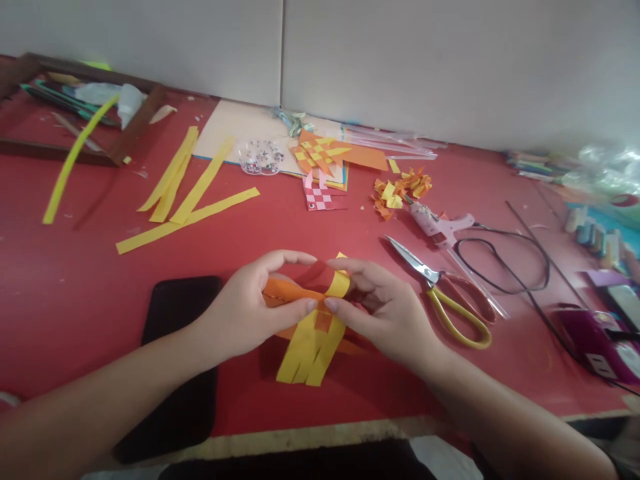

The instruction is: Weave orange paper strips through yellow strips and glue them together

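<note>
The left hand (250,303) pinches a piece of orange and yellow paper (306,343), thumb on the near face and index finger arched above, with a gap between that finger and the thumb. The right hand (383,300) grips the same piece, its thumb tip just beside the other; its remaining fingers curl behind, partly hidden. The paper is to the left of the scissors (431,275), its loose yellow ends hanging toward the person. The scissors lie on the red table (367,393) with their blades partly open or closed, I cannot tell. Just beyond the scissors lies a pink glue gun (437,225), and past it, orange and yellow scraps (405,188). Farther beyond and left of the scissors are a pink checkered paper piece (320,196) and a woven orange and yellow one (317,153). Well left of the scissors lie a black phone-like slab (173,317) and, farther off, yellow strips (195,215).
</note>
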Motion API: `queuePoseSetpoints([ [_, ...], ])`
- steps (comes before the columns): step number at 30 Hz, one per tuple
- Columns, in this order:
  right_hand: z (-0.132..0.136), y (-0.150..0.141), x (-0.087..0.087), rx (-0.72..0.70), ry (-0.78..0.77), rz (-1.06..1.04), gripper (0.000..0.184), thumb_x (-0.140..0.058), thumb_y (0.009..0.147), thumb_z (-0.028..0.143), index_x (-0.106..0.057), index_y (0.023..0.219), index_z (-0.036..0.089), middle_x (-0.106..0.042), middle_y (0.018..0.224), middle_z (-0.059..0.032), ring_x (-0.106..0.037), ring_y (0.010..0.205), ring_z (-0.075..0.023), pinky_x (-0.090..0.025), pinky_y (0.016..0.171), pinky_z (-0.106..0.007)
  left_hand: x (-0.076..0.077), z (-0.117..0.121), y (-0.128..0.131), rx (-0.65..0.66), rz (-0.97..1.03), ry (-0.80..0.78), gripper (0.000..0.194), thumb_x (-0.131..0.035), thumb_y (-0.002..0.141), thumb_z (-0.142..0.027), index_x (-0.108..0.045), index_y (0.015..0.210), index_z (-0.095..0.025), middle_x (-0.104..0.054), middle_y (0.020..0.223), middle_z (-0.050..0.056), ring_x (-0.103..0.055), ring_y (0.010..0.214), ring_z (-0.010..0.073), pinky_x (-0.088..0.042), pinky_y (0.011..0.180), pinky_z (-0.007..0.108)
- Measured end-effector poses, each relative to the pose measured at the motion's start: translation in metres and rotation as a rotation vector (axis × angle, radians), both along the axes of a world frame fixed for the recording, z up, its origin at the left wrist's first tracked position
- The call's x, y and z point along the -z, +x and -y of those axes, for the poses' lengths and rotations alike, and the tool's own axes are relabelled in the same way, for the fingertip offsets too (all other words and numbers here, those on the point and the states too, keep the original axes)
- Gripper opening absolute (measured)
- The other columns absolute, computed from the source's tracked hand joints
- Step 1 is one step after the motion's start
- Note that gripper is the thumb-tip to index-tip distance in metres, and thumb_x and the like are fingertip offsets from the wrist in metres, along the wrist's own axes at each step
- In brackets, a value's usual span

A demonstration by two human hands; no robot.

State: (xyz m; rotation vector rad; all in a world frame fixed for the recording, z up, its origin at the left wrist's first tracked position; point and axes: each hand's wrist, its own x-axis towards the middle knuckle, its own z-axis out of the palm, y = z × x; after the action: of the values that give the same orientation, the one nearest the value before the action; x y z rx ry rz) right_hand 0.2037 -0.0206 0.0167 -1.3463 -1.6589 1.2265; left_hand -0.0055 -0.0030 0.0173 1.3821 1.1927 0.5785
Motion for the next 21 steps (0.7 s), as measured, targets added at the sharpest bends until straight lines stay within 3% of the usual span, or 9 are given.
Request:
queuePoseSetpoints([
  [5, -0.002, 0.002, -0.004, -0.018, -0.030, 0.000, 0.043, -0.065, 0.082, 0.020, -0.055, 0.123, 0.018, -0.063, 0.068, 0.0046, -0.061, 0.061, -0.0102, -0.053, 0.059, -0.023, -0.001, 0.001, -0.001, -0.014, 0.003, -0.013, 0.048, -0.073, 0.079, -0.044, -0.057, 0.121, -0.028, -0.073, 0.084, 0.000, -0.070, 0.078, 0.0207, -0.053, 0.066, 0.030],
  [9, -0.007, 0.008, -0.005, -0.026, -0.019, -0.054, 0.042, -0.064, 0.085, 0.021, -0.053, 0.125, 0.019, -0.070, 0.082, -0.0008, -0.068, 0.072, -0.0124, -0.054, 0.060, -0.022, -0.002, -0.001, -0.002, -0.064, -0.034, -0.003, 0.048, -0.073, 0.079, -0.046, -0.058, 0.121, -0.027, -0.073, 0.089, 0.001, -0.069, 0.082, 0.0219, -0.053, 0.072, 0.033],
  [12, -0.010, 0.014, -0.005, 0.059, 0.171, -0.063, 0.026, -0.060, 0.090, 0.024, -0.059, 0.116, 0.021, -0.070, 0.099, -0.0055, -0.069, 0.086, -0.0161, -0.057, 0.072, -0.029, -0.001, -0.003, -0.002, -0.121, -0.055, -0.004, 0.048, -0.073, 0.079, -0.047, -0.060, 0.120, -0.026, -0.073, 0.097, 0.003, -0.069, 0.089, 0.0237, -0.053, 0.079, 0.036],
  [14, -0.010, 0.017, -0.004, 0.122, 0.345, 0.056, 0.012, -0.054, 0.094, 0.024, -0.063, 0.101, 0.021, -0.068, 0.092, -0.0047, -0.066, 0.083, -0.0155, -0.055, 0.074, -0.031, 0.000, -0.004, -0.002, -0.149, -0.086, 0.007, 0.047, -0.073, 0.078, -0.049, -0.061, 0.118, -0.026, -0.072, 0.102, 0.004, -0.068, 0.093, 0.0247, -0.053, 0.083, 0.038],
  [17, -0.007, 0.019, -0.003, 0.100, 0.482, 0.227, 0.020, -0.046, 0.098, 0.023, -0.057, 0.082, 0.021, -0.060, 0.074, -0.0016, -0.058, 0.068, -0.0132, -0.049, 0.065, -0.029, 0.000, -0.005, -0.001, -0.168, -0.108, 0.049, 0.043, -0.073, 0.077, -0.049, -0.064, 0.113, -0.027, -0.068, 0.115, 0.004, -0.065, 0.103, 0.0259, -0.051, 0.089, 0.039],
  [21, -0.004, 0.015, -0.005, 0.029, 0.493, 0.330, 0.025, -0.043, 0.098, 0.023, -0.051, 0.075, 0.021, -0.057, 0.065, 0.0006, -0.054, 0.058, -0.0111, -0.044, 0.055, -0.026, 0.001, -0.005, -0.001, -0.175, -0.083, 0.022, 0.043, -0.073, 0.077, -0.049, -0.064, 0.114, -0.028, -0.068, 0.117, 0.004, -0.065, 0.103, 0.0250, -0.050, 0.090, 0.039],
])
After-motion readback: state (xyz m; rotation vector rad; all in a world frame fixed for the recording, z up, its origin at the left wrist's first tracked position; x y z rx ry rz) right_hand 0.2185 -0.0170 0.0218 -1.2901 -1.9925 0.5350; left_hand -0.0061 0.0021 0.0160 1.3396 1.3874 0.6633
